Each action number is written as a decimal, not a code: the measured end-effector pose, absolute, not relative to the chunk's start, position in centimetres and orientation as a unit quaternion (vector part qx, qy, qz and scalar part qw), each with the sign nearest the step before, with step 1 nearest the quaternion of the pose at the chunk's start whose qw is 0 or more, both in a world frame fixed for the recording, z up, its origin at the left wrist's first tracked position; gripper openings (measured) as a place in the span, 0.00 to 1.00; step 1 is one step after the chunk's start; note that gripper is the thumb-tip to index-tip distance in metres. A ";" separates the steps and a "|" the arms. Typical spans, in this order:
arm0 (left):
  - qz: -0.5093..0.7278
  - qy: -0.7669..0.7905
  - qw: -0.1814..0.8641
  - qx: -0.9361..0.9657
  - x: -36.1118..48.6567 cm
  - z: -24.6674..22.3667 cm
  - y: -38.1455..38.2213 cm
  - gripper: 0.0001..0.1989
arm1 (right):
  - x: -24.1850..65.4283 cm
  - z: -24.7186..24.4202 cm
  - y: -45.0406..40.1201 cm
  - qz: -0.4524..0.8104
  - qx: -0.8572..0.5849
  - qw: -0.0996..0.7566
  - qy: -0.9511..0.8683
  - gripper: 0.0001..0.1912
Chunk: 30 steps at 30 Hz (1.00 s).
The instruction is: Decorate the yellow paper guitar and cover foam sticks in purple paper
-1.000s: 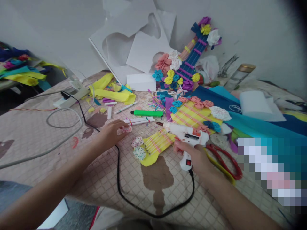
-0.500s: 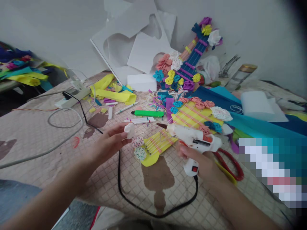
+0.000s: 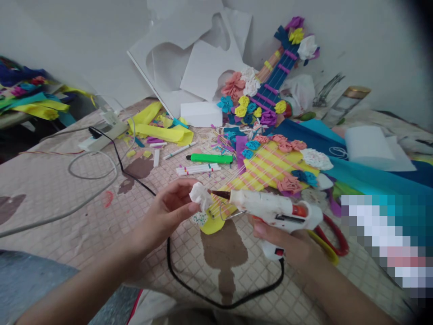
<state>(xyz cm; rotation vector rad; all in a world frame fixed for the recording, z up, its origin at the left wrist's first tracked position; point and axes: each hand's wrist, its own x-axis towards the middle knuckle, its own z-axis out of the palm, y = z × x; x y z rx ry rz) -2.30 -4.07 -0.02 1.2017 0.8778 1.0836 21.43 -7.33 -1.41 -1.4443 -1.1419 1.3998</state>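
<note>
While left hand (image 3: 171, 210) pinches flower (image 3: 200, 196) | right hand (image 3: 287, 241): glue gun (image 3: 264, 204) | jar (image 3: 344, 105) (contents unclear)

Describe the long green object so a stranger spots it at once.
Start at the big cut white sheets leaning on the wall, then come down to the checked tabletop. Just beyond a cluster of slim white pens lies the long green object. It is thicker than those pens, bright green, with a black left end.
</note>
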 end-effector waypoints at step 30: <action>0.490 0.285 0.642 0.516 -2.0 -0.4 -4.1 0.13 | 20.8 -0.5 -7.2 0.575 -0.492 0.379 -0.533 0.12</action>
